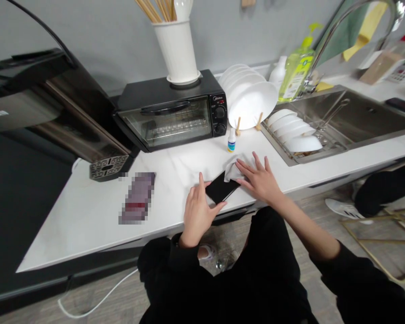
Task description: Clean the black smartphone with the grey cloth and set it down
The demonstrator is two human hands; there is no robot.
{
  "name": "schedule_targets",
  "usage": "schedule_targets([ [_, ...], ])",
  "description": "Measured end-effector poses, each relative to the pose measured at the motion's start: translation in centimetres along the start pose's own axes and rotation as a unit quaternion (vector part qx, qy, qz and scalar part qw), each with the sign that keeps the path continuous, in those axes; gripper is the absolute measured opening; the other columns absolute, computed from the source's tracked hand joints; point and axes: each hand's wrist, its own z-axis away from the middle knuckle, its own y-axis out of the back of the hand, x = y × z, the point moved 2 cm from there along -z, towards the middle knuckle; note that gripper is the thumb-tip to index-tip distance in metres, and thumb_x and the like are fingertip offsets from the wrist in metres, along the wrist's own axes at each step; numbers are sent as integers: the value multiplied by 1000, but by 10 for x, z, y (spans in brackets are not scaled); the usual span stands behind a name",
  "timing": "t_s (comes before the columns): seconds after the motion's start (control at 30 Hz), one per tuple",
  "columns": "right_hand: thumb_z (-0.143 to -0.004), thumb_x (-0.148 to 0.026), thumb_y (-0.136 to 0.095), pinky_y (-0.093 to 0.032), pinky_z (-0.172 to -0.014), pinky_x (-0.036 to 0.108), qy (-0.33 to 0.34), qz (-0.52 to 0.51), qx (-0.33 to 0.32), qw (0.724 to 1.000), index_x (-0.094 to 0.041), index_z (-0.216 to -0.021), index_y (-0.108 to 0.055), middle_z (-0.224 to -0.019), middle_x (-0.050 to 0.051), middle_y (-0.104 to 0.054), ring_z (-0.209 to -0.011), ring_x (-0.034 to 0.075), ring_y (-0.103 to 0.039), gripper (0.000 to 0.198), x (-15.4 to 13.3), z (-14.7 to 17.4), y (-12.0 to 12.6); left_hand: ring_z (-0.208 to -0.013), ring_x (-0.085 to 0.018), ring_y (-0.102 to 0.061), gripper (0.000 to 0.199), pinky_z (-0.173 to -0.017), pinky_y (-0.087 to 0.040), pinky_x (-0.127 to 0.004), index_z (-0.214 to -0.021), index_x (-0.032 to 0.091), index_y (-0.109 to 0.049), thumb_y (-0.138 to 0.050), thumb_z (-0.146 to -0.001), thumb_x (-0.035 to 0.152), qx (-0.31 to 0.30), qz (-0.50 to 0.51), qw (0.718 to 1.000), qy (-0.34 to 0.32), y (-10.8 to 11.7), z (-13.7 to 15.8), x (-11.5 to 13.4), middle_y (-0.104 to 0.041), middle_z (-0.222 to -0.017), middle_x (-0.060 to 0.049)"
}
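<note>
A black smartphone (pixel 221 188) lies face up, at a slant, near the front edge of the white counter. My left hand (pixel 199 204) grips its left end, the index finger stretched forward and the thumb at the near corner. On the phone's right end, my right hand (pixel 259 180) presses down a crumpled pale grey cloth (pixel 232 172) with its fingers; the outer fingers are spread. The cloth and my right hand hide that end of the phone. Beyond the cloth stands a small white bottle (pixel 231 141) with a blue and yellow label.
A pixelated purple item (pixel 137 198) lies left on the counter (pixel 97 225). Behind are a black toaster oven (pixel 175 118), a utensil holder (pixel 178 51), a dark drink machine (pixel 84 103) and racked plates (pixel 251 105). Bowls (pixel 290 128) sit by the sink (pixel 361 121); another person's shoe (pixel 346 210) shows right.
</note>
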Motion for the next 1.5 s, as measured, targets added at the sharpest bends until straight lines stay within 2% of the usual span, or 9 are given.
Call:
schedule_targets([
  [0.13, -97, -77, -47, -25, -130, 65, 159, -56, -75, 983, -20, -166, -32, -169, 7, -40, -164, 35, -21, 90, -12, 6, -2, -128, -35, -58, 129, -109, -50, -51, -170, 25, 4, -89, -81, 35, -12, -8, 1000, 2, 0, -1, 0, -64, -143, -14],
  [0.3, -103, -65, -46, -14, -126, 80, -7, -1, 9, 1000, -23, -163, -39, -163, 9, -48, -164, 42, -13, 74, -8, 3, 1, -128, -34, -57, 122, -111, -48, -52, -170, 24, 0, -85, -84, 37, -9, -2, 1000, -4, 0, -1, 0, -65, -142, -13],
  [0.43, -99, -75, -45, -25, -131, 62, 184, -65, -84, 977, -21, -164, -36, -168, 6, -41, -164, 32, -22, 85, -18, -2, -4, -126, -37, -58, 124, -107, -51, -52, -170, 21, 0, -86, -83, 34, -15, -26, 1000, 1, 0, 0, -1, -64, -140, -16],
  [0.6, -106, -58, -45, -16, -126, 79, -5, 7, 8, 1000, -23, -159, -46, -162, 6, -52, -164, 43, -14, 64, 2, -5, 2, -126, -34, -58, 118, -111, -48, -51, -170, 23, -3, -83, -85, 34, 4, -9, 1000, -8, 1, -1, 0, -65, -142, -12],
  [0.73, -100, -68, -50, -30, -129, 63, 168, -61, -67, 982, -23, -166, -31, -169, 5, -40, -164, 31, -22, 82, -10, 10, 1, -129, -35, -55, 120, -113, -47, -51, -170, 23, -1, -84, -83, 28, -14, -10, 1000, 6, 1, -2, 0, -62, -146, -12],
  [0.93, -105, -25, -50, -34, -124, 72, -47, -20, 37, 998, -27, -149, -60, -150, 5, -65, -156, 35, -41, 46, 43, 11, 4, -120, -34, -57, 87, -108, -50, -51, -166, 24, -29, -74, -93, 36, 7, -83, 996, -13, 15, 11, 4, -63, -132, -14],
  [1.03, -102, -16, -47, -51, -117, 55, -58, -71, 35, 995, -28, -137, -70, -140, 2, -72, -143, 28, -59, 43, 53, 10, 2, -117, -35, -58, 64, -104, -52, -53, -155, 24, -53, -70, -96, 41, 30, -169, 985, 15, 26, 17, 4, -57, -131, -17],
  [1.37, -101, -22, -50, -54, -114, 51, -69, -118, 48, 990, -24, -128, -72, -136, 2, -75, -139, 29, -62, 35, 49, 12, 7, -123, -50, -56, 88, -99, -49, -65, -148, 7, -57, -64, -90, 72, 49, -245, 966, 66, 7, -71, -5, -52, -145, -32],
  [1.5, -102, -25, -51, -57, -106, 47, -67, -141, 73, 985, -23, -123, -74, -128, 7, -78, -124, 29, -71, 31, 31, 14, 10, -132, -40, -54, 77, -111, -46, -56, -152, 14, -52, -70, -92, 59, -15, -121, 990, -71, 6, -54, 26, -54, -149, -22],
])
